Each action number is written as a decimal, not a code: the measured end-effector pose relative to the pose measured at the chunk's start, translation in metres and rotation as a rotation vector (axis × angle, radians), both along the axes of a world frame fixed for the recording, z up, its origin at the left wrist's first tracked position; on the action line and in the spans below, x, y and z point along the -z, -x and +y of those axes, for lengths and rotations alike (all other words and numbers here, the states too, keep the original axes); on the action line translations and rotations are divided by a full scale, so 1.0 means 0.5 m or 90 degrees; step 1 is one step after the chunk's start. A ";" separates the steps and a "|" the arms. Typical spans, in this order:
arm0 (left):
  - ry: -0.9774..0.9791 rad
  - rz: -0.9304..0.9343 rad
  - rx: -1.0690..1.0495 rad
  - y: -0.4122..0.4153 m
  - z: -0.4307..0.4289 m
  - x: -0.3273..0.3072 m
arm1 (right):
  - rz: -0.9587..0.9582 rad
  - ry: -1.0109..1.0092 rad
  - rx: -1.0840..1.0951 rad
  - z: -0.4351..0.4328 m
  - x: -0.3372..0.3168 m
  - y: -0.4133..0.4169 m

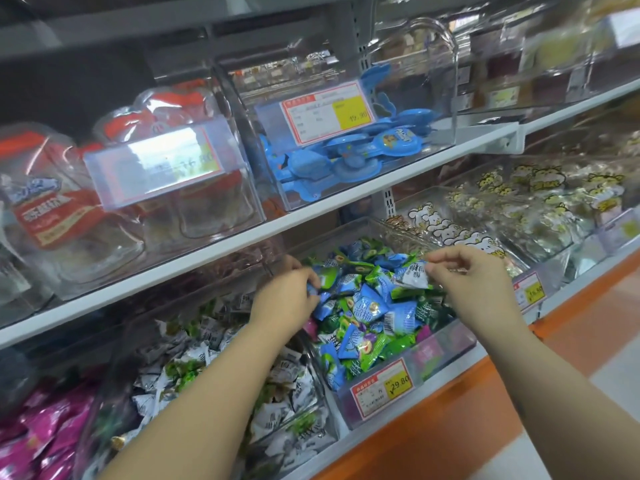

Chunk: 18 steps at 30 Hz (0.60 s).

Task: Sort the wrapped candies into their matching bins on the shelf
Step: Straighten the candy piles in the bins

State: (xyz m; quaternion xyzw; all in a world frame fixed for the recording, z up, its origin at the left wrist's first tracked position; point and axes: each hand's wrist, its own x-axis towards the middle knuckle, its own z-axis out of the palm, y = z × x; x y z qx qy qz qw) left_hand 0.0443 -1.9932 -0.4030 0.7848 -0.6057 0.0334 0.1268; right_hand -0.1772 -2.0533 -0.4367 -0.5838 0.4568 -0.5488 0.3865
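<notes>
On the lower shelf (433,441), at its front edge, the clear middle bin (446,344) brims with blue and green wrapped candies (370,306). The left hand (287,299) dips in by the bin's left wall, fingers (306,276) curled round a blue wrapper (320,299). The right hand (478,278) hangs over the right side, thumb and forefinger pinching a blue-and-white candy (414,277) clear of the heap, probably so its wrapper can be checked. Its likely home, the white-and-green bin (104,386), sits just left.

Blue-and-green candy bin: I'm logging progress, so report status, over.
Left hand grips a blue candy over the pile. Right hand pinches a blue-white candy above the bin. Upper shelf close over the bin's rear.
</notes>
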 end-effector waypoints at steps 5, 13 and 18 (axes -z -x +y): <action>-0.088 0.015 0.026 -0.003 0.002 -0.012 | -0.003 0.006 0.003 -0.001 -0.002 0.011; -0.150 -0.109 0.090 0.068 0.013 0.000 | 0.025 0.004 -0.042 0.008 -0.010 -0.007; -0.161 -0.178 0.066 0.073 -0.001 0.005 | 0.033 0.000 -0.078 0.012 -0.012 -0.014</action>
